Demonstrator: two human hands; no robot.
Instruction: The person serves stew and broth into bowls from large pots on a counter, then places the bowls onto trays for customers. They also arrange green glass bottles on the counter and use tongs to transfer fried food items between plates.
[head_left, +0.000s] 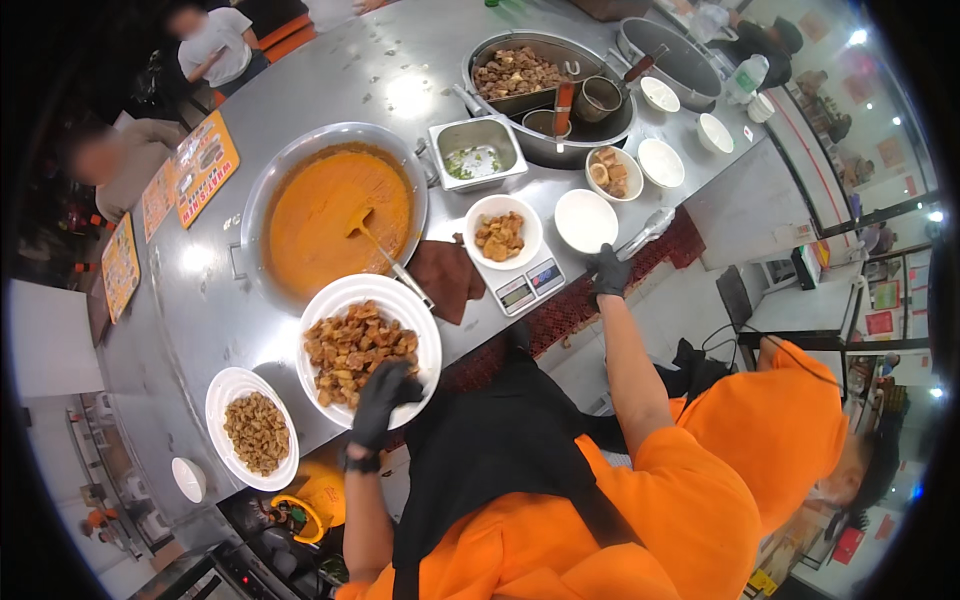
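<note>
My left hand (384, 401), in a black glove, reaches over the near rim of a large white bowl (307, 360). Its fingers are at the browned meat chunks (352, 345) inside; what they hold is hidden. My right hand (611, 274), also gloved in black, has its fingers at the near rim of a white bowl (586, 221) with no food visible in it. Metal tongs (649, 234) lie just right of that hand. Between my hands, a smaller white bowl (487, 214) with meat chunks (500, 236) stands on a digital scale (529, 283).
A wide pan (251, 247) of orange sauce (322, 202) holds a ladle (379, 244). Beside it are a brown cloth (446, 281) and a steel tray (517, 161). Farther right stands a large pot (480, 56). A co-worker in an orange shirt (765, 427) is close on my right.
</note>
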